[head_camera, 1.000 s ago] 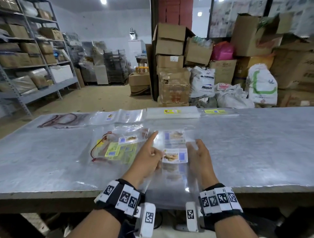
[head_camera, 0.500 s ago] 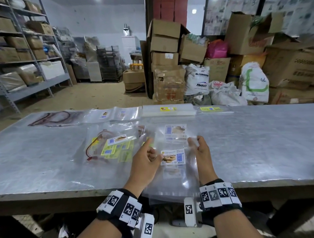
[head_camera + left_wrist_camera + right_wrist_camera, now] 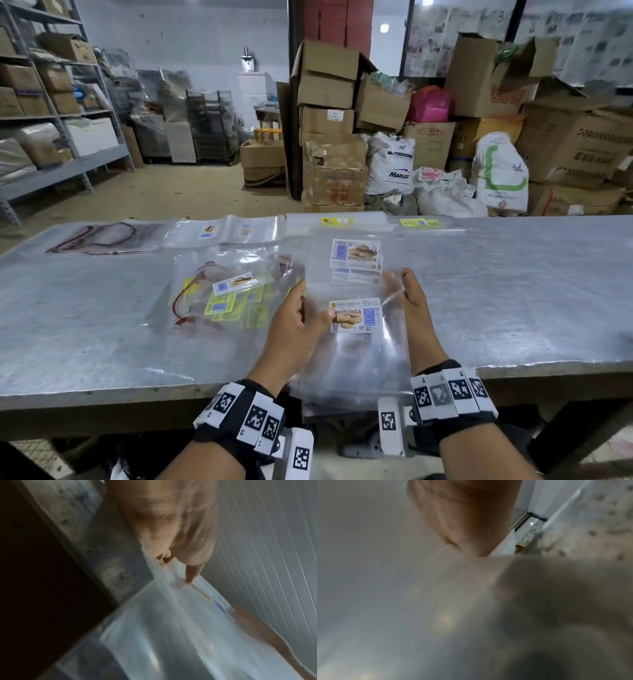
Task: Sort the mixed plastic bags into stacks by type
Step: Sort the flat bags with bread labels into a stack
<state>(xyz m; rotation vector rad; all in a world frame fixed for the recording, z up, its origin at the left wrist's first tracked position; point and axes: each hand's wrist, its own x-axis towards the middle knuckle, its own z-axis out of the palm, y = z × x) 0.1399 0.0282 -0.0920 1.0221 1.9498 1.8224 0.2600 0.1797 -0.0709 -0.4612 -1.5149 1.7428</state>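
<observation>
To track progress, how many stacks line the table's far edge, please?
4: red-cord stack far left, biscuit-label stack beside it, thick stack centre, thin stack right; none seems hidden.

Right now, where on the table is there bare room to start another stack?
The table's right side, beyond the right hand, is bare to its edges. The near-left corner, below the mixed pile, is bare too. The far edge is crowded with sorted stacks, and the centre is taken by the held bags.
</observation>
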